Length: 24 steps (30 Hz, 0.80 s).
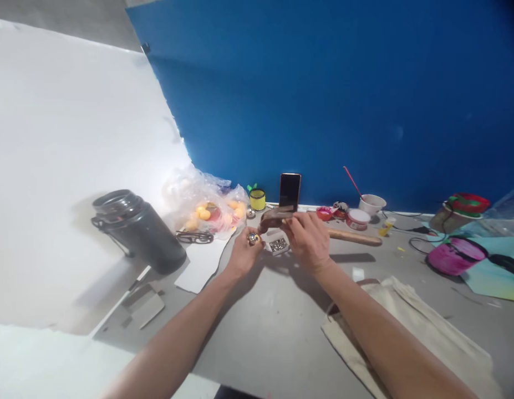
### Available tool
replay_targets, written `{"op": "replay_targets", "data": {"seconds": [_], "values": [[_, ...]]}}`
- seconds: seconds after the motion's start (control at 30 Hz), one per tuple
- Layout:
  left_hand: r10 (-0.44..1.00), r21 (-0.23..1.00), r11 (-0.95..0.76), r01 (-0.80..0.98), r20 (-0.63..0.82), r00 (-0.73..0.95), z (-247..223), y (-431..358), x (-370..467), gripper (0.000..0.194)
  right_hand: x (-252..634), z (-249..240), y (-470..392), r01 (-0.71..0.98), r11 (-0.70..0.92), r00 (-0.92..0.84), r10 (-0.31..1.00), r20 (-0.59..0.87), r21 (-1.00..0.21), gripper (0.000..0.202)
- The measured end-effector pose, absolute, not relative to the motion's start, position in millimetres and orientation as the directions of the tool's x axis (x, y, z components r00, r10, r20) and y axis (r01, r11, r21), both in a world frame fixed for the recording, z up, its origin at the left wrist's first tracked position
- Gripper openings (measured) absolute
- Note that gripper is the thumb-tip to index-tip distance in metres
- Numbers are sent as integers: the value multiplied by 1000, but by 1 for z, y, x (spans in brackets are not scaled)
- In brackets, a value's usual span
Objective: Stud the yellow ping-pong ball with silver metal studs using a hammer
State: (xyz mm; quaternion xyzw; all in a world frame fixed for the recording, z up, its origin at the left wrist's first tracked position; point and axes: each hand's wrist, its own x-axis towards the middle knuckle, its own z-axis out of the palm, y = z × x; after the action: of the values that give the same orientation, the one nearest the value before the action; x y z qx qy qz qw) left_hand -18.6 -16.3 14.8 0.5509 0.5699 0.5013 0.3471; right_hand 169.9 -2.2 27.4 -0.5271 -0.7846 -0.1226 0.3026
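Note:
My left hand (245, 252) is closed round a small shiny metal piece (253, 239) with a bit of yellow beside it. To its right, my right hand (307, 237) grips a hammer near its dark head (274, 219). The wooden handle (354, 238) sticks out to the right past my hand, above the table. Between and just beyond my wrists, a small white box (279, 245) holds several tiny metal pieces. The hammer head is close above my left fingers; whether they touch is unclear.
A dark flask (138, 230) stands at the left beside plastic bags (215, 208) with yellow balls. A phone (290, 191) leans on the blue wall. Paint pots (358, 218) and a white cup (372, 205) are behind right; a cloth bag (415, 327) lies under my right forearm.

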Motion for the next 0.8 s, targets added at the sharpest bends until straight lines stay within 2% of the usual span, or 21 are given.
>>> {"op": "replay_targets", "data": {"seconds": [0.1,0.2,0.3,0.4,0.57,0.67,0.73,0.8], "values": [[980,942,-110,316,157,-126,20,-20,-16,19,183,28,9,945,257,-104,823,558,-204,32],[977,941,-138,308,180,-113,24,-24,-15,17,196,21,23,961,107,2,921,391,-257,34],[978,946,-152,286,187,-97,26,-26,-15,17,204,11,34,964,11,45,978,205,-267,29],[978,953,-156,261,185,-93,27,-26,-15,18,206,2,39,968,-22,55,991,124,-251,28],[980,958,-155,241,179,-81,25,-26,-13,20,206,-6,42,976,-3,26,995,100,-220,31],[979,956,-167,240,189,-70,23,-26,-12,21,202,-2,37,978,40,1,980,197,-204,31],[979,958,-161,239,186,-83,21,-25,-12,24,194,4,30,972,146,-80,944,320,-187,29],[976,958,-151,245,184,-115,19,-24,-12,28,182,10,21,938,306,-228,900,371,-164,28]]}}
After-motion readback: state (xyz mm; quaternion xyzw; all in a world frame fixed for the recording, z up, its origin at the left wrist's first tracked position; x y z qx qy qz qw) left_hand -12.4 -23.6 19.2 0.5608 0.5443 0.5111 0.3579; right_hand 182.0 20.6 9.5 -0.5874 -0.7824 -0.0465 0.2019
